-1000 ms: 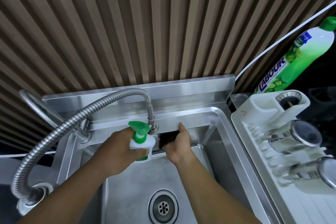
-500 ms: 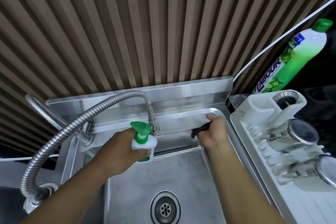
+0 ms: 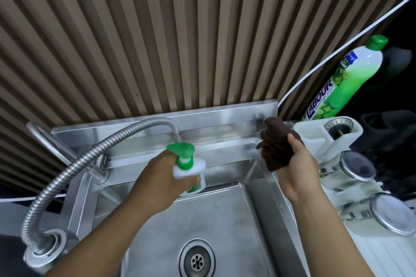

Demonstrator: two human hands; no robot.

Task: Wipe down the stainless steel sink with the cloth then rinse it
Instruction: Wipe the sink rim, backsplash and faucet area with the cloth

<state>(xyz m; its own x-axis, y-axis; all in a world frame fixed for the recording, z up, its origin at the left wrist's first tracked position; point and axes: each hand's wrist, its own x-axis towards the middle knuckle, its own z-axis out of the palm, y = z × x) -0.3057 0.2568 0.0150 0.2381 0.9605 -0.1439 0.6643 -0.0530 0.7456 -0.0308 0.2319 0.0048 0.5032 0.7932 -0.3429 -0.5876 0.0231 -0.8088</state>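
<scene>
Holding a bunched dark brown cloth (image 3: 276, 148) in the right grip (image 3: 297, 171), fingers curled round it, at the back right corner of the stainless steel sink (image 3: 225, 216), right of centre (just beside the white drying rack (image 3: 315, 139)). Clutching a green-topped spray bottle (image 3: 191, 171) in the left grip (image 3: 157, 182), mid-frame, over the basin.

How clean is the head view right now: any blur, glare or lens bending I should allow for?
Head view: wide lens fans the wall slats outward; cloth and right hand slightly motion-smeared; soft glare on the sink ledge; area behind the detergent bottle is dark.
</scene>
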